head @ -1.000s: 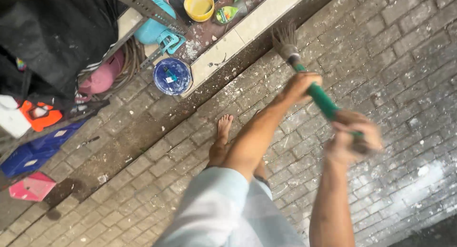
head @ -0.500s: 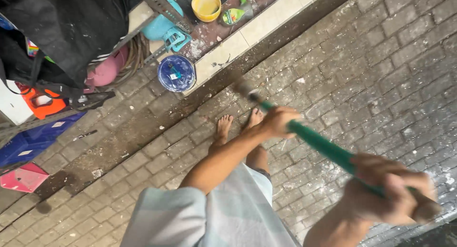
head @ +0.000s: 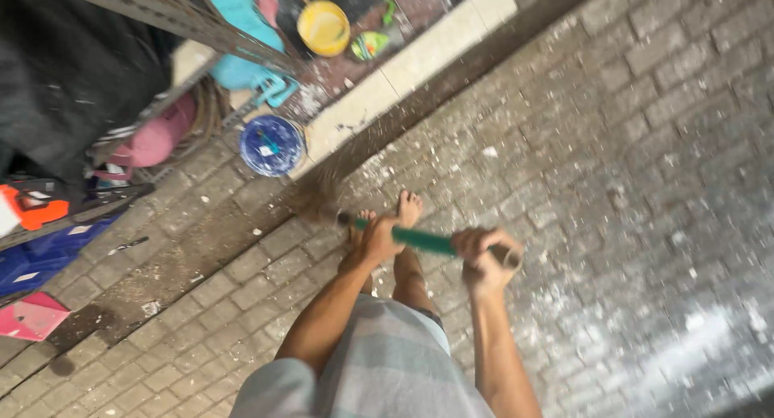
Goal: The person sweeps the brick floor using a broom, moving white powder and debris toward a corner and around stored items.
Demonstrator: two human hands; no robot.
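Observation:
A broom with a green handle (head: 423, 241) lies nearly level across my body. My left hand (head: 377, 239) grips the handle near the head, and my right hand (head: 484, 257) grips it near the top end. The brown bristles (head: 317, 199) are blurred, low over the brick paving (head: 613, 144) beside a dark gutter strip. My bare feet (head: 407, 208) stand just behind the handle. Pale shorts cover my legs at the bottom of the view.
A blue paint bucket (head: 271, 145) stands at the corner of a tiled ledge (head: 379, 91). On the ledge are a yellow bowl (head: 323, 27) and a green bottle (head: 369, 44). A metal rack with dark cloth, orange, blue and pink items fill the left side.
The broom head swept from the ledge at upper right down and left toward the gutter near the blue bucket. Both hands drew in close to my body.

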